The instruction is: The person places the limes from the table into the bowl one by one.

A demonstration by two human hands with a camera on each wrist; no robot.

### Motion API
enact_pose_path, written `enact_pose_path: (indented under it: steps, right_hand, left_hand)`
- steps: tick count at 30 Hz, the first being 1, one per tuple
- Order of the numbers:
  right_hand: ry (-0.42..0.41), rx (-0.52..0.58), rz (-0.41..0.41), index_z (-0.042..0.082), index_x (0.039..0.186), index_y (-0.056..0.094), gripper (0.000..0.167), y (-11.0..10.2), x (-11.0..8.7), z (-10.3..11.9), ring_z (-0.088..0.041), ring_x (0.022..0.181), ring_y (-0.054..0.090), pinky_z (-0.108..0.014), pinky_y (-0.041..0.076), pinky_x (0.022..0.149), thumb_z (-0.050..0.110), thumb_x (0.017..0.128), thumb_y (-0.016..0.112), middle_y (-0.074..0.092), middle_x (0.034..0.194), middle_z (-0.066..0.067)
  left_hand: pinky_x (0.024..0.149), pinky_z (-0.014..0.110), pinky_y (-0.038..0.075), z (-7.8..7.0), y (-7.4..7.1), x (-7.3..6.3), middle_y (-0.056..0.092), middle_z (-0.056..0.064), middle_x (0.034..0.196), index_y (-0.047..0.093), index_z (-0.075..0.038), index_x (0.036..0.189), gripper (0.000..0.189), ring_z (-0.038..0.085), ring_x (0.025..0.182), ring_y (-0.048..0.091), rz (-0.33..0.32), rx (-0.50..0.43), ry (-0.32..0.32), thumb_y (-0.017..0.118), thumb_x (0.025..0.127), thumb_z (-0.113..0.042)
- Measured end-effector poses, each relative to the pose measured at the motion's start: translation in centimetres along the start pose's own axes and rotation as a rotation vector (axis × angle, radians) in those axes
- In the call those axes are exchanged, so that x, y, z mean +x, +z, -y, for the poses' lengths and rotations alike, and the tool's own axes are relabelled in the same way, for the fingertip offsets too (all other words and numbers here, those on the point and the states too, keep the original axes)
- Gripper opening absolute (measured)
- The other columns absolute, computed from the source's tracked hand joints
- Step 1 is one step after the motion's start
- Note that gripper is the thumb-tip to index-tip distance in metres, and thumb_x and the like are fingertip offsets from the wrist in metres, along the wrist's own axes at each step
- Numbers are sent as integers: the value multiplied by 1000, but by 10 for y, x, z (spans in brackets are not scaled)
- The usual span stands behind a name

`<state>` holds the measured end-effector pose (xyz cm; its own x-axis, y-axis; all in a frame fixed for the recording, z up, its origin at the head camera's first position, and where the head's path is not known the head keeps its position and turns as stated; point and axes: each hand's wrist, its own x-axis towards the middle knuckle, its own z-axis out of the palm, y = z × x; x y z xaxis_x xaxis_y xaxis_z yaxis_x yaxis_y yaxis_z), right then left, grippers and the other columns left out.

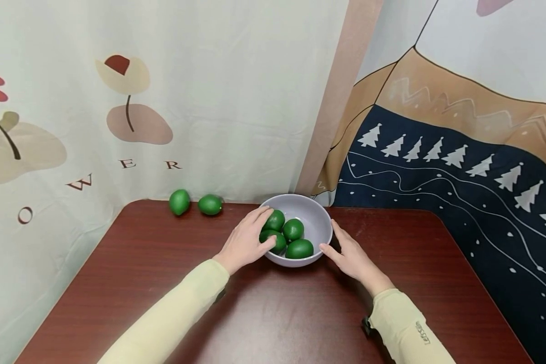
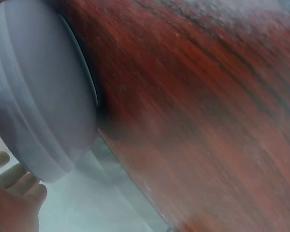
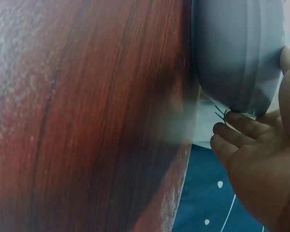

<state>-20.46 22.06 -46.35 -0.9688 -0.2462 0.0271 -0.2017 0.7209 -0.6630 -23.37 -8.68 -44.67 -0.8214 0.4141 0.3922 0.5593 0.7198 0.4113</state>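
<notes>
A pale lavender bowl (image 1: 318,220) stands near the back edge of the table, with several green limes (image 1: 299,248) gathered toward its left and front. My left hand (image 1: 245,240) reaches over the left rim, fingers and thumb spread above the limes. Its thumb tip overlaps the front-left lime (image 1: 279,243), and its fingertips lie by the back-left lime (image 1: 276,219). At the other side my right hand (image 1: 352,258) holds the bowl, thumb at the rim and fingers along the outer wall (image 3: 237,53). In the left wrist view, the bowl's wall (image 2: 48,92) hides the limes.
Two more limes, one at the far left (image 1: 179,202) and another beside it (image 1: 210,205), lie near the back edge of the reddish-brown table (image 1: 273,313). Right behind the table hang a pale printed curtain (image 1: 236,101) and a dark blue cloth with white trees (image 1: 418,187).
</notes>
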Motion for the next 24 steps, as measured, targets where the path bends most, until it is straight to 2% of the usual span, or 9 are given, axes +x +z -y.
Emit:
enact_pose_path:
  steps: [7, 24]
  right_hand:
    - [-9, -6, -8, 1, 164, 18, 86, 0, -1, 1, -43, 152, 29, -61, 27, 120, 41, 103, 63, 26, 167, -24]
    - [-2, -4, 0, 1, 164, 17, 87, 0, 0, 1, -43, 153, 28, -61, 27, 120, 42, 103, 63, 25, 167, -23]
  left_hand:
    - [116, 51, 39, 6, -5, -2, 48, 16, 155, 51, -3, 149, 68, 33, 144, 45, -18, 13, 18, 68, 89, -29]
    - [119, 52, 33, 27, -13, -7, 46, 17, 156, 50, -3, 151, 67, 36, 145, 42, -30, 31, -38, 66, 93, -33]
